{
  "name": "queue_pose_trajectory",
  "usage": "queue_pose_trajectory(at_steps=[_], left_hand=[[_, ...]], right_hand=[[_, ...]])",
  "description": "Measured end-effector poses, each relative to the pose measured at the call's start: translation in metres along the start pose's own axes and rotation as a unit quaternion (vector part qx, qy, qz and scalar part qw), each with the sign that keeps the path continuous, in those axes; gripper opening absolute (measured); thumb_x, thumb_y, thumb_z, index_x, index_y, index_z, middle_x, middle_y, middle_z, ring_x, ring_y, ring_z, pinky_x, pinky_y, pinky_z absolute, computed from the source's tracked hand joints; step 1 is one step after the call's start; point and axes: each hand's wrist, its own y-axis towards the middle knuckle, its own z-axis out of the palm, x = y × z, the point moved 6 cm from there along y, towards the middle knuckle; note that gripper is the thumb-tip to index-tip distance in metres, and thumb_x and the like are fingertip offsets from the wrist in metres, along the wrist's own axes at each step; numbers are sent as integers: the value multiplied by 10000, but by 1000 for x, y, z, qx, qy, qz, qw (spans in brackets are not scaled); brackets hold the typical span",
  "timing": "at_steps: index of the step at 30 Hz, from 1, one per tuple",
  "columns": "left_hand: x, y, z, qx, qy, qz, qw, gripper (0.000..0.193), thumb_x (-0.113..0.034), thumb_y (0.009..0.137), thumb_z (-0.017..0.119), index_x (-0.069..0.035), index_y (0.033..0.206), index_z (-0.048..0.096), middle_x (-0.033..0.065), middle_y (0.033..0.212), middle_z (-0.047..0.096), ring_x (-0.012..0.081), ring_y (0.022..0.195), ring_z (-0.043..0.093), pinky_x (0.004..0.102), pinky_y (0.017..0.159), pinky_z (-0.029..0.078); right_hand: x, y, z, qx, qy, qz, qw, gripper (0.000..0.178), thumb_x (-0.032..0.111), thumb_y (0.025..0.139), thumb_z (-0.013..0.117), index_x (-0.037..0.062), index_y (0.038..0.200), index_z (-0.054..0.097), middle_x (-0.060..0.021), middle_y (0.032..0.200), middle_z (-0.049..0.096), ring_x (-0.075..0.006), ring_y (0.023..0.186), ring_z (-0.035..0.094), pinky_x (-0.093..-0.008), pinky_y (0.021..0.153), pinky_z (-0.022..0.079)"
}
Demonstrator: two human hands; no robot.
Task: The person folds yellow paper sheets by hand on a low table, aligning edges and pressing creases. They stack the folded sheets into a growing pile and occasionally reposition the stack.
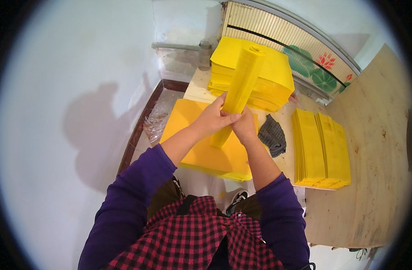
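You have one yellow roll (244, 74) up in front of you, tilted with its top end toward the far right, over the near stack of flat sheets (206, 146). Your left hand (214, 118) and right hand (244, 125) are close together around its lower part — both closed on it, fingers wrapped about the layers. The roll looks formed along its visible length, its end showing coiled layers; whether its lower end touches the stack, I cannot tell.

As far as can be judged, this one piece is well along, but plenty of material remains: the near stack lies flat and thick, and beyond it, at the far side of the table (288, 155), stands the tall yellow pile (274, 74). To the right, the narrow yellow bundles (322, 148) sit in neat order — perhaps finished pieces, though that is a guess. Between them and the near stack lies a grey knitted cloth (272, 136), apart from your hands.
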Motion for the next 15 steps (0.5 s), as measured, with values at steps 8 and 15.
queue_pose_trajectory(at_steps=[8,15], left_hand=[[18,-14,-4,-21,0,-15,1000,841,-429,869,682,4,1460,270,149,1371,453,226,1218,505,359,1036,393],[20,-12,-11,8,-300,-65,952,713,-443,905,629,-27,1415,355,134,1293,536,237,1206,517,361,1026,406]], right_hand=[[-1,3,-10,-4,57,29,998,342,168,848,722,13,1123,588,-45,975,652,-158,843,626,-292,757,502],[15,-1,1,230,190,125,946,331,194,835,728,38,1103,613,-64,929,651,-162,812,630,-302,742,526]])
